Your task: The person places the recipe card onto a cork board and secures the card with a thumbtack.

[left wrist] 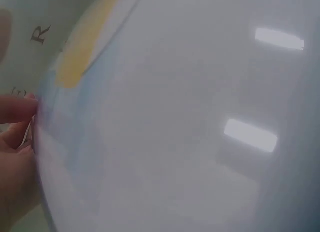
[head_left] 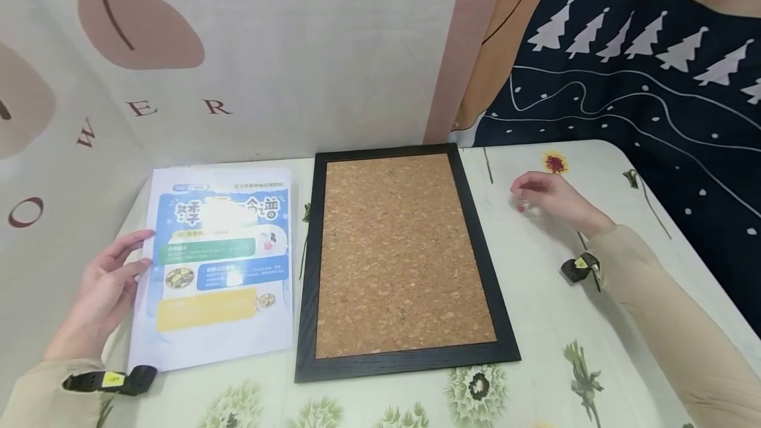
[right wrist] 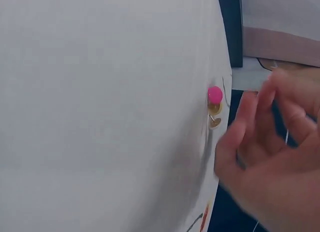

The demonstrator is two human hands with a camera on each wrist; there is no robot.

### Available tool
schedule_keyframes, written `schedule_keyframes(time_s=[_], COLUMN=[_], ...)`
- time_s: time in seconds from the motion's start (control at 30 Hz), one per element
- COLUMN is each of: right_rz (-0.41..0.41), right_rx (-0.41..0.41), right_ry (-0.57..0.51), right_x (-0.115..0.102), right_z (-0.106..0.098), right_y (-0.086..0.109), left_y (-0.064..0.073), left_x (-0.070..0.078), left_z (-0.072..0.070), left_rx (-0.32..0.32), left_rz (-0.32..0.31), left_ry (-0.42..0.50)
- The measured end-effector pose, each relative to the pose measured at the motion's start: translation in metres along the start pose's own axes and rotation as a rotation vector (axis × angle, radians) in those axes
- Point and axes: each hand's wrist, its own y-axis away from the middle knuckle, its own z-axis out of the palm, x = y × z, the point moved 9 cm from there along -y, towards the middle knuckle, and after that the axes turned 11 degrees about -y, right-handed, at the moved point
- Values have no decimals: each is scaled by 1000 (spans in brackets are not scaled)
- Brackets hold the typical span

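Note:
My left hand [head_left: 104, 292] pinches the left edge of a printed sheet [head_left: 214, 349] with a blue heading and green, blue and yellow blocks. In the left wrist view the glossy sheet [left wrist: 165, 117] fills most of the picture, with the left hand [left wrist: 17, 157] at its edge. My right hand [head_left: 549, 200] hovers over the right of the table, near a few small thumbtacks [head_left: 522, 206]. One thumbtack has a pink head [right wrist: 215, 95]; gold ones lie beside it. The right hand's fingers [right wrist: 295, 127] are loosely curled, apart from the tacks, with nothing visible between them.
A cork board [head_left: 404, 256] in a black frame [head_left: 410, 365] lies between the hands. Beneath everything is a table with a flower-patterned cloth [head_left: 368, 408]. Behind hang a pale printed curtain [head_left: 321, 51] and a dark cloth [head_left: 642, 98] with white trees.

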Motion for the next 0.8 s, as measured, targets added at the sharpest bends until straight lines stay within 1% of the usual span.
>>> schedule_keyframes(time_s=[0.07, 0.13, 0.23, 0.33, 0.4, 0.47, 0.53, 0.6, 0.63, 0.7, 0.8], right_rz=[-28, -44, -48, -40, -37, -37, -26, -5, 8, 32, 58], right_rx=[-25, -42, -38, -29, -21, -18, -9, -6, -7, -11, -30], right_ry=[-39, -72, -93, -94, -101, -106, -116, -119, -118, -124, -125], right_x=[-3, -5, -7, -9, -9, -9, -8, -6, -5, -3, 0], right_z=[4, 7, 11, 13, 13, 13, 13, 13, 13, 14, 16], right_y=[-1, -2, -2, 0, 0, 0, 1, 2, 2, 2, 2], left_y=[0, 0, -1, -2, -3, -3, -4, -5, -6, -6, -7], left_x=[3, 5, 8, 14, 18, 23, 26, 27, 28, 30, 35], left_z=[1, 3, 6, 5, 2, -2, -3, -3, -2, -2, -5], left_rx=[11, 15, 20, 53, 91, 123, 147, 156, 155, 161, 174], left_rz=[-1, -5, -3, 17, 30, 50, 63, 62, 57, 63, 72], left_ry=[13, 8, -4, 0, 31, 93, 145, 184, 194, 183, 192])
